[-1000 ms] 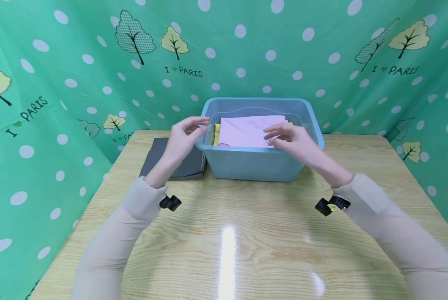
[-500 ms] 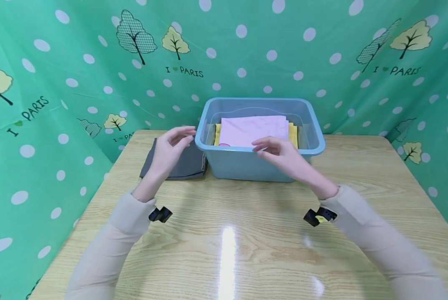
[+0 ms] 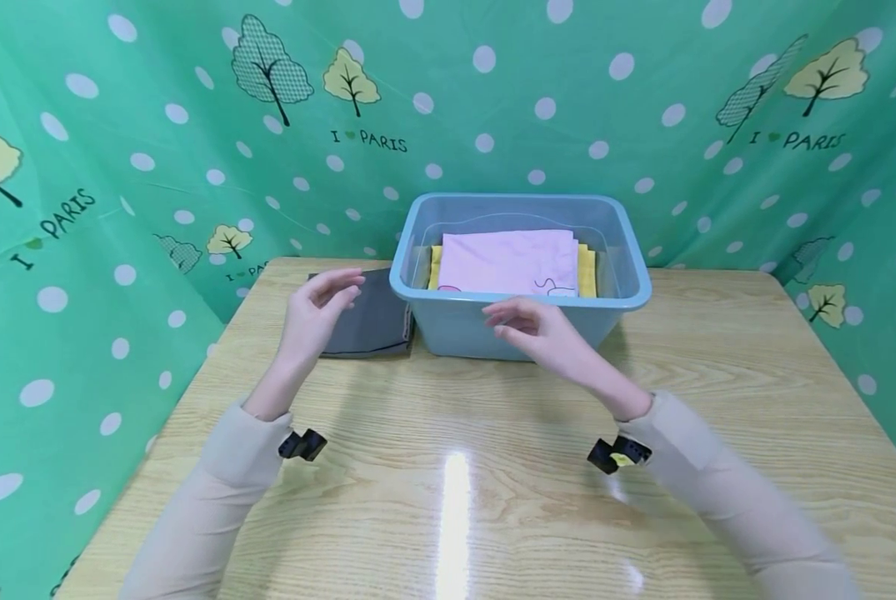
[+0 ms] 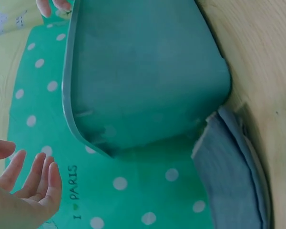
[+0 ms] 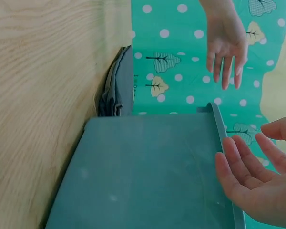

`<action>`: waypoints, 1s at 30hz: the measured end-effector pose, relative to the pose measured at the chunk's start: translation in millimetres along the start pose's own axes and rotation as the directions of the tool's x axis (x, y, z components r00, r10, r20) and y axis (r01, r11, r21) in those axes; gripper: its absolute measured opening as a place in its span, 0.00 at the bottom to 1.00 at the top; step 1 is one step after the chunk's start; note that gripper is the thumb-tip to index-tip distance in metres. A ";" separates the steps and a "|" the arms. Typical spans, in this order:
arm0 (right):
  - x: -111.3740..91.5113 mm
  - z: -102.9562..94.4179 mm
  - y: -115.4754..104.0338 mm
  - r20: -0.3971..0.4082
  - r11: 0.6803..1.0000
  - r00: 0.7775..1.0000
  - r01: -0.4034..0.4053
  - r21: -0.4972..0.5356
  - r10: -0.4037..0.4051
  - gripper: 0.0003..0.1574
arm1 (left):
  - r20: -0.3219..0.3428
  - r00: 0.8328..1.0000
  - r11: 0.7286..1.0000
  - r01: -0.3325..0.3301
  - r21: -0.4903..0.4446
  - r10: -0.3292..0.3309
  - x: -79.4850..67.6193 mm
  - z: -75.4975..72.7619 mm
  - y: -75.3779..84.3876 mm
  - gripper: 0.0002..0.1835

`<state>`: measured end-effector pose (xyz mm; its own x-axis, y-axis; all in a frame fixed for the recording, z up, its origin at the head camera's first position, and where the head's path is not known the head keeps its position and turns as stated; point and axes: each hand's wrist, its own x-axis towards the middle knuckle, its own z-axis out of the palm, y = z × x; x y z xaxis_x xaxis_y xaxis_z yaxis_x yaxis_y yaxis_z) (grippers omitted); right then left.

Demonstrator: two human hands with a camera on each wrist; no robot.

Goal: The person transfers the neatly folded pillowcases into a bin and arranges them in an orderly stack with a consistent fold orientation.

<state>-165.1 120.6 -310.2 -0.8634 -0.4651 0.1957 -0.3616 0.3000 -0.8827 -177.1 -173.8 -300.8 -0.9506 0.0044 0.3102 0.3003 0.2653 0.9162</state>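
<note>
A blue plastic bin (image 3: 508,328) stands at the back of the table, holding a folded pink cloth (image 3: 503,260) on top of a yellow one (image 3: 586,271). My left hand (image 3: 314,315) hovers over a folded dark grey cloth (image 3: 372,321) left of the bin, its fingers loosely bent and holding nothing. In front of the bin's near wall is my right hand (image 3: 541,335), relaxed and without anything in it. The right wrist view shows the fingers (image 5: 240,167) of this hand beside the bin's rim. From the left wrist view, the grey cloth (image 4: 231,176) lies in a thick folded stack.
The wooden table (image 3: 387,500) reflects a bright strip of light near its middle. A green dotted curtain (image 3: 448,100) printed with trees hangs behind the bin and along both sides. Each wrist wears a small black camera (image 3: 302,445).
Both hands have drawn back from the bin toward the person and to the left. The right hand no longer overlaps the pink cloth, whose printed corner now shows. Bin and cloths stay put.
</note>
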 end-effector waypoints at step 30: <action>21.7 69.9 42.4 0.071 0.975 0.994 -0.095 0.199 0.082 0.19 | -0.090 0.986 0.982 0.148 0.116 -0.138 -18.3 -43.4 -61.9 0.19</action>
<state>-174.6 65.1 -373.3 -0.8628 -0.4971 0.0915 -0.2006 0.1707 -0.9647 -174.9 -232.1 -352.2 -0.9720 -0.1195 0.2022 0.1448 0.3731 0.9164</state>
